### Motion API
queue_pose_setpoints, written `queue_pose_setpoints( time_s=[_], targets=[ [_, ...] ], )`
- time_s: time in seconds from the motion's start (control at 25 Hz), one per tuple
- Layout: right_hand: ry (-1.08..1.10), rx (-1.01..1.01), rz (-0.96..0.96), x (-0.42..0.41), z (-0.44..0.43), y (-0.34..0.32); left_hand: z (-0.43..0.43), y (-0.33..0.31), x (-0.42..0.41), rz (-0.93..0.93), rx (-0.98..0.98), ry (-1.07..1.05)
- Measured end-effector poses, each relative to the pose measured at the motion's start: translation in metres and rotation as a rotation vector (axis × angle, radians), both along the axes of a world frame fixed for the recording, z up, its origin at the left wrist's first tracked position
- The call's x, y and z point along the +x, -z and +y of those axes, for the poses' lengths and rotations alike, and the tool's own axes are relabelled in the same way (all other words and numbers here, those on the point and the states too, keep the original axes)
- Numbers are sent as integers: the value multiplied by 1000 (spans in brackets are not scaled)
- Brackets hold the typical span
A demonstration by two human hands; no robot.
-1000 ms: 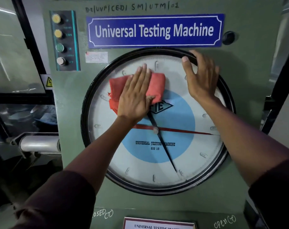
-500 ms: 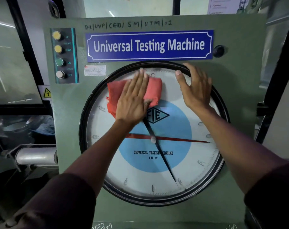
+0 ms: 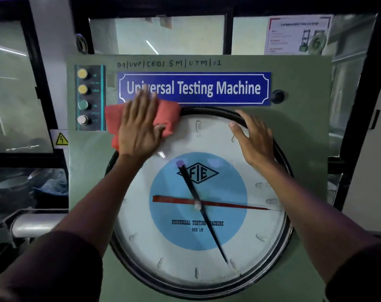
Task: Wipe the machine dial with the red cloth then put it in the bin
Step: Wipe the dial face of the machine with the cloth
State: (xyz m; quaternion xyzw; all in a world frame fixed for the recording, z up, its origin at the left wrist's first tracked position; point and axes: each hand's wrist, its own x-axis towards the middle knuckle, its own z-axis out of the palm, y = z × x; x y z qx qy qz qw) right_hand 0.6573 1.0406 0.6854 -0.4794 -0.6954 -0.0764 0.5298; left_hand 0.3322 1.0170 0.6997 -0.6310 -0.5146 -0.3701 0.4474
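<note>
Up close at a green testing machine (image 3: 305,149), a person's left hand (image 3: 139,129) lies flat and spread, fingers (image 3: 141,103) extended upward, pressing a red cloth (image 3: 170,118) against the panel at the upper-left edge of the large round dial (image 3: 207,247). The cloth is bunched under the palm, spilling out to both sides; it straddles the dial's black rim (image 3: 207,110) and the green panel, and its top edge meets the bottom of the blue "Universal Testing Machine" nameplate (image 3: 207,88), which the blurred fingertips overlap. The thumb rests on the cloth's lower right corner.

The right hand (image 3: 254,140) holds nothing. It is open, fingers loosely together, laid palm-down on the dial's upper right with fingertips on the black rim and thumb (image 3: 235,127) stretched left across the white face.

Both forearms reach up from the bottom corners in dark sleeves (image 3: 50,264), converging toward the top of the dial, the left crossing the dial's left edge, the right crossing its right side.

On the dial, a black pointer (image 3: 207,227) and a red pointer (image 3: 228,204) cross at the centre over a blue disc (image 3: 228,184). A strip of four round buttons (image 3: 83,97) sits just left of the cloth.
</note>
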Motion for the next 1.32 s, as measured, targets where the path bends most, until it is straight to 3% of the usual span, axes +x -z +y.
queue_pose_setpoints(
  time_s=[0.24,0.52,0.64,0.88,1.16,1.32],
  targets=[
    [-14,11,4,0,0,1,-9,12,-11,-648,-8,-17],
    [-246,-8,357,26,-17,-2,-17,8,9,-723,-8,95],
    [-233,4,480,43,-22,-1,-16,-13,30,-551,-61,128],
    [-230,18,499,62,-25,0,1,-55,119,-116,-238,150],
    [-176,57,506,85,-31,-8,8,-29,238,469,-320,209],
    [-111,62,483,114,-44,1,7,10,279,706,-304,244]
  ],
)
